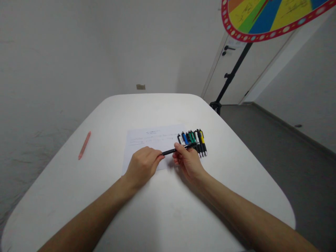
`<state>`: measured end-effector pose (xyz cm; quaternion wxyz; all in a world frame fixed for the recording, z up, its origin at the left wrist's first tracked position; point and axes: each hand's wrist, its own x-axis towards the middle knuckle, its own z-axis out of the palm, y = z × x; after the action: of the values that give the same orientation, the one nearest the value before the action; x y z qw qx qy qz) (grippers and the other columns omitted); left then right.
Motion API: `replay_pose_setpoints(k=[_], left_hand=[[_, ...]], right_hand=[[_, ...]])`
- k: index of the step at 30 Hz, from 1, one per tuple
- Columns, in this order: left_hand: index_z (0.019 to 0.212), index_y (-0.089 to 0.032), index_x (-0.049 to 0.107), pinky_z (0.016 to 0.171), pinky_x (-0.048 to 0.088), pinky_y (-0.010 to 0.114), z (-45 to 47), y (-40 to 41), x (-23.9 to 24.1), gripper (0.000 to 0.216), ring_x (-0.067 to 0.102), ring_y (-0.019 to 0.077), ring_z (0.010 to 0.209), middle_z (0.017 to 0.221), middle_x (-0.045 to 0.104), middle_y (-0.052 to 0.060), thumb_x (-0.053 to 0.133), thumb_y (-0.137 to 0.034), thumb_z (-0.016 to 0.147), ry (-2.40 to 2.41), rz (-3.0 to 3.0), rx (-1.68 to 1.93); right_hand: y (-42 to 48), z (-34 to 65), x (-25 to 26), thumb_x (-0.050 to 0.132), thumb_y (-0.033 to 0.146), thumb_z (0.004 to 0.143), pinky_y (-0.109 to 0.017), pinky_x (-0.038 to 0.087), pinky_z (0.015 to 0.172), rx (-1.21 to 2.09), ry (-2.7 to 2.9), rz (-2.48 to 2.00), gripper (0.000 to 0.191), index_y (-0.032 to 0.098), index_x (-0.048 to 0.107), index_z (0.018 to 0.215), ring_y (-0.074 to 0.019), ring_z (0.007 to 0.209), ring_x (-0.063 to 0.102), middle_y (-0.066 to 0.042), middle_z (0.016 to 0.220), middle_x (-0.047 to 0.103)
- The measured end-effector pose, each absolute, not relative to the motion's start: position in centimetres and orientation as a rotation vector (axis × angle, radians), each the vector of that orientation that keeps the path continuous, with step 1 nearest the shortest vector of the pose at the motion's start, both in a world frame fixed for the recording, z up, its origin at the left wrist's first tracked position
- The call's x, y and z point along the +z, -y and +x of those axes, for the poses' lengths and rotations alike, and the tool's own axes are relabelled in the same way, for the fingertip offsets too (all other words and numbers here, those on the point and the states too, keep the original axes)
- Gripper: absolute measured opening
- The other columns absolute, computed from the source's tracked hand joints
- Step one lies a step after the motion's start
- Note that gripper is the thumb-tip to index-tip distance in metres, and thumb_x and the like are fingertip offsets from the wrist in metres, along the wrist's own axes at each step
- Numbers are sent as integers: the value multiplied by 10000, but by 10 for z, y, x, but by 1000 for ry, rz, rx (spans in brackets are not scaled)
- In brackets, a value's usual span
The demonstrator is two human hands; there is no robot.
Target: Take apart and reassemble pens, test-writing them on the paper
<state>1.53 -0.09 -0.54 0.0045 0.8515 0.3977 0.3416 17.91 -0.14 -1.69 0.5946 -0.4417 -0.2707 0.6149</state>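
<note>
A black pen (169, 152) is stretched between my two hands above a sheet of paper. My left hand (144, 161) pinches its left end between thumb and fingers. Further along, my right hand (188, 158) grips the right part of the pen, thumb on top. Beneath lies the white paper (136, 137), printed at the top and bearing handwritten lines; my hands cover its lower part. Just beyond my right hand several pens lie side by side, among them a blue pen (184, 138), a green pen (193, 136) and a yellow pen (202, 137).
An orange-pink pen (84, 145) lies alone on the left of the white table (157, 108). Behind the table's right side, a colourful prize wheel (262, 21) stands on a black stand (232, 75) in front of a door (236, 84).
</note>
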Motion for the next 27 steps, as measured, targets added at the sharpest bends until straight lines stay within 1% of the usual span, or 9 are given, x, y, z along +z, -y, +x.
replay_pose_setpoints(k=[2, 7, 12, 18, 20, 22, 23, 25, 27], left_hand=[[783, -176, 655, 647, 461, 291, 16, 1, -6, 239, 593, 166, 664, 702, 665, 55, 476, -275, 908, -1269, 2652, 1086], [800, -181, 648, 670, 473, 276, 15, -1, -3, 229, 615, 157, 674, 731, 683, 39, 471, -281, 905, -1316, 2474, 1031], [771, -174, 657, 653, 446, 276, 13, -3, -6, 265, 610, 159, 653, 706, 685, 38, 457, -271, 916, -1264, 2484, 980], [775, -169, 665, 651, 449, 297, 12, -3, -8, 317, 596, 177, 656, 676, 655, 58, 435, -320, 932, -1317, 2699, 854], [917, -159, 664, 713, 473, 336, 13, -3, -9, 285, 619, 212, 775, 827, 688, 90, 451, -349, 923, -1386, 2707, 727], [1163, -152, 583, 850, 465, 398, 14, -3, -11, 369, 589, 260, 1019, 1131, 649, 134, 465, -395, 912, -1423, 2715, 565], [1271, -161, 509, 930, 429, 434, 14, -3, -13, 450, 526, 283, 1149, 1281, 572, 140, 462, -424, 909, -1413, 2733, 467], [1392, -218, 380, 1050, 312, 499, 13, -3, -16, 556, 353, 315, 1326, 1461, 398, 101, 428, -489, 909, -1335, 2779, 257], [1427, -285, 320, 1091, 213, 549, 10, -3, -19, 583, 229, 335, 1388, 1520, 296, 47, 370, -550, 910, -1258, 2801, 84]], right_hand=[[3, 178, -14, 810, 406, 600, -192, 435, 392, 1443, 666, -963, 350, 156, 571, 654, -95, 431, 537, -5, 556, 616], [3, 183, -5, 832, 271, 562, -193, 489, 457, 1484, 723, -796, 398, 199, 602, 879, -104, 540, 614, 4, 794, 693], [-2, 187, -8, 854, 297, 530, -162, 515, 496, 1489, 665, -854, 337, 141, 645, 743, -87, 554, 619, -37, 752, 706], [-2, 182, -13, 850, 292, 550, -182, 508, 494, 1470, 585, -950, 302, 135, 655, 718, -95, 559, 601, -40, 732, 696], [-4, 183, -10, 809, 264, 609, -207, 511, 550, 1408, 596, -896, 219, 153, 649, 710, -106, 604, 605, -15, 713, 679], [-9, 190, -4, 753, 202, 649, -235, 512, 636, 1334, 575, -804, 135, 177, 642, 721, -122, 678, 614, 13, 681, 649], [-12, 194, 0, 727, 175, 659, -250, 509, 672, 1323, 554, -750, 123, 185, 640, 745, -130, 700, 613, 19, 649, 626], [-16, 205, 7, 711, 137, 649, -240, 488, 651, 1366, 480, -661, 149, 189, 615, 750, -106, 613, 569, 40, 573, 557], [-18, 216, 14, 700, 252, 713, -229, 444, 551, 1458, 441, -575, 152, 200, 558, 695, -80, 473, 438, 73, 505, 420]])
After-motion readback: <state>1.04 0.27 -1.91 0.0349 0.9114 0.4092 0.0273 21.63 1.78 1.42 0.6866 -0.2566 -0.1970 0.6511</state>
